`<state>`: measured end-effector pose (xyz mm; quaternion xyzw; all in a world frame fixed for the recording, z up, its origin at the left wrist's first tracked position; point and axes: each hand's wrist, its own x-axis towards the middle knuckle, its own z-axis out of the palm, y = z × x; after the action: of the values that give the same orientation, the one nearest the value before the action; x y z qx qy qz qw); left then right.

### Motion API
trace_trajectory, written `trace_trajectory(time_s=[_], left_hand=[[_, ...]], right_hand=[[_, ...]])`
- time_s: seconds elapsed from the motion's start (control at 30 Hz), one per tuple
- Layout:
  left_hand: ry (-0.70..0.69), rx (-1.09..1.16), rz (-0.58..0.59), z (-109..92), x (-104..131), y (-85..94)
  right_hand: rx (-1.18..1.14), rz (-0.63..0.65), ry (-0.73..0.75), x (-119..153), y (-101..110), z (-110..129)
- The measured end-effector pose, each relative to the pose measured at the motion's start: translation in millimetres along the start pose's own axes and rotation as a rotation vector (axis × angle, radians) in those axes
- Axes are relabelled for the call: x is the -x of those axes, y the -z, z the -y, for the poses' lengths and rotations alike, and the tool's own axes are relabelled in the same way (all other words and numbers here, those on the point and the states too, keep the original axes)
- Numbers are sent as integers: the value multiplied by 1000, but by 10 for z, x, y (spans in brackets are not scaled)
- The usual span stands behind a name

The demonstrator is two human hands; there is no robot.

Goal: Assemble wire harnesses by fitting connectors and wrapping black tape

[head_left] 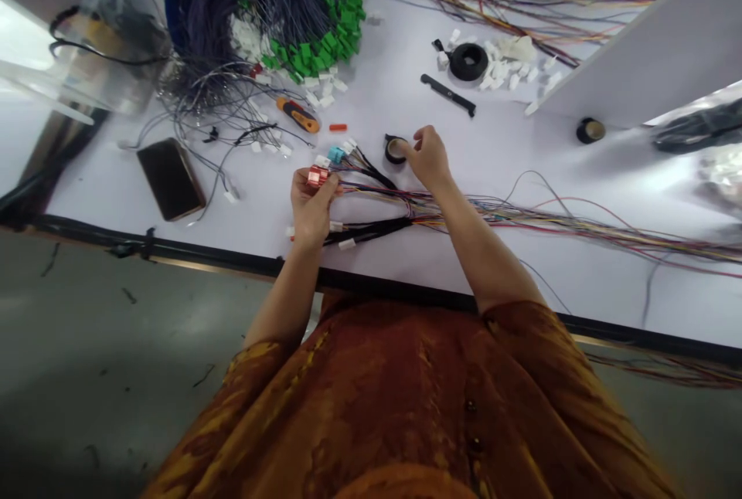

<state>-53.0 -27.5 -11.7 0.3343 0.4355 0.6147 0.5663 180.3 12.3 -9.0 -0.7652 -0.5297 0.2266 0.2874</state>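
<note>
Fingers of the left hand [313, 209] partly cover a red connector [318, 176], its markings too small to read. Whether the right hand [430, 159] touches the small tape roll [395, 150] is unclear. The long wires [580, 229] run out of frame at right; the orange garment [399, 398] is cropped below.

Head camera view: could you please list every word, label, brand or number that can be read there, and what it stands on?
No text can be read.
Orange-and-black tool: any marking is too small and blurred.
Red connector in the left hand: pale patches, nothing legible.
</note>
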Motion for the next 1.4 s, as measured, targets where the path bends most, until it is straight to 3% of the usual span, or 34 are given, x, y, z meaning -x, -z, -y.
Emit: trace_trajectory(time_s=[0.13, 0.2, 0.3, 0.43, 0.57, 0.77, 0.87, 1.0, 1.07, 1.13, 1.2, 1.27, 1.4], left_hand=[[-50, -75, 35, 31, -38, 29], [-61, -83, 56, 32, -55, 45], [-66, -103, 87, 17, -73, 53], [-101, -162, 157, -31, -93, 51], [-185, -222, 237, -123, -112, 39], [-177, -294, 328, -249, -170, 23], [-148, -322, 333, -248, -209, 14], [-126, -302, 288, -229, -223, -21], [-96, -288, 273, -242, -202, -40], [-70, -289, 269, -276, -158, -63], [-83, -300, 273, -322, -91, -97], [-139, -317, 279, -366, -13, -141], [-259, -358, 256, -392, 83, -196]], right_hand=[[53, 80, 76, -173, -66, 169], [-94, 129, 140, -93, -30, 319], [-367, 343, 166, 107, 87, 592], [-613, 590, -8, 258, 179, 847], [-680, 676, -147, 230, 150, 906], [-655, 767, -179, 216, 217, 986], [-582, 707, -81, 417, 248, 998], [-267, 351, 309, 977, 99, 853], [-73, 329, 471, 1212, 18, 746], [-26, 324, 554, 1275, 0, 683], [-140, 209, 506, 1132, 42, 701], [-279, 159, 304, 846, 94, 792], [-554, 536, -113, 385, 121, 965]])
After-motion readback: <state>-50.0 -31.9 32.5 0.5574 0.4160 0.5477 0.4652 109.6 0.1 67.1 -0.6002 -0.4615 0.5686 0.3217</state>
